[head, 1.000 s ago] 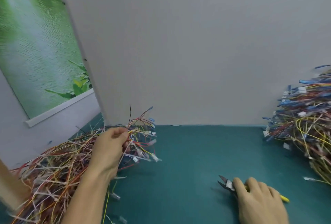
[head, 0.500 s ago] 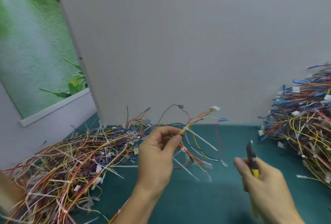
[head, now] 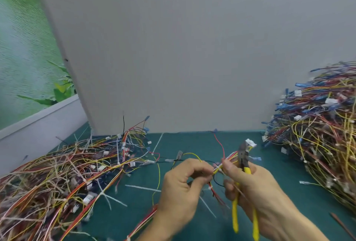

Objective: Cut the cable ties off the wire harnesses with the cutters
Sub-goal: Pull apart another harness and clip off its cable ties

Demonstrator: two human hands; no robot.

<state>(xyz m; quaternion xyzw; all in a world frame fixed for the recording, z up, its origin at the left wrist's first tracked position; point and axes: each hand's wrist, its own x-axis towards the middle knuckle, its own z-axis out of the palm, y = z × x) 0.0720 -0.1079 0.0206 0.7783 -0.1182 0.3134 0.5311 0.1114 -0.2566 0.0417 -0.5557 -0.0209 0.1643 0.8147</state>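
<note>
Centrally, low in the frame, your left hand (head: 183,188) pinches a harness (head: 230,158) between thumb and fingers; your right hand (head: 258,188) grips the yellow-handled cutters (head: 244,164), head up among its wires. A left pile (head: 67,179) and a right pile (head: 317,134) flank them on the mat (head: 192,142).

Left hand (head: 181,184) pinches a wire harness (head: 225,161); right hand (head: 256,188) grips yellow-handled cutters (head: 243,165) at it.

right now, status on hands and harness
Left hand pinches harness. Right hand grips cutters, head beside the wires. Left pile, right pile off to the sides.
</note>
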